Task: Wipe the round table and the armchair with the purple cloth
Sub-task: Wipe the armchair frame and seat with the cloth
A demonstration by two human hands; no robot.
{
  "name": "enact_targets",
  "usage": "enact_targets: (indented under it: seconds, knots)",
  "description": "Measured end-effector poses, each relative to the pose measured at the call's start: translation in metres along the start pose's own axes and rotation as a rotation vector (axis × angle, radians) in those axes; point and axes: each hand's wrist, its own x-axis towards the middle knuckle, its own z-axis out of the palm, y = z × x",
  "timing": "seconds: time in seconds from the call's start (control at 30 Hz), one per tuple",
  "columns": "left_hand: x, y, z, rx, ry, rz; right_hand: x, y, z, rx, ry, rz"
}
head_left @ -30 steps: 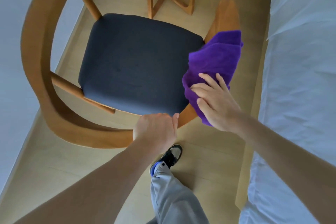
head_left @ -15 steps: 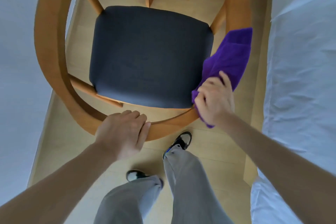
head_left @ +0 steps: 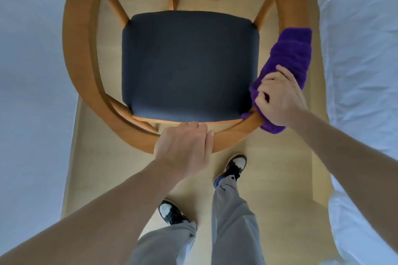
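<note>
Wood floor [head_left: 273, 178], white bed [head_left: 357, 66], pale wall [head_left: 32, 92]

Seen from above, a wooden armchair [head_left: 84, 54] with a curved back rail and a dark grey cushioned seat [head_left: 189, 64] stands on the pale wooden floor [head_left: 269, 168]. The left hand [head_left: 183, 150] rests on the rail, fingers bent over its inner edge. The right hand [head_left: 280, 101] grips a fluffy purple cloth [head_left: 290, 54] wrapped round the rail's right side. A white-sheeted bed [head_left: 361, 49] lies just beside it.
</note>
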Motion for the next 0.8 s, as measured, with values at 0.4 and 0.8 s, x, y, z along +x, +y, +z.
enact_targets:
  seconds: [0.4,0.8]
  knots:
    - [-0.001,-0.003,0.009,-0.005,0.118,0.088,-0.070,-0.134,0.016,0.754,0.220,0.458]
    - [-0.003,-0.002,0.008,0.036,0.059,0.068,-0.030,-0.083,0.023,1.275,0.471,0.989]
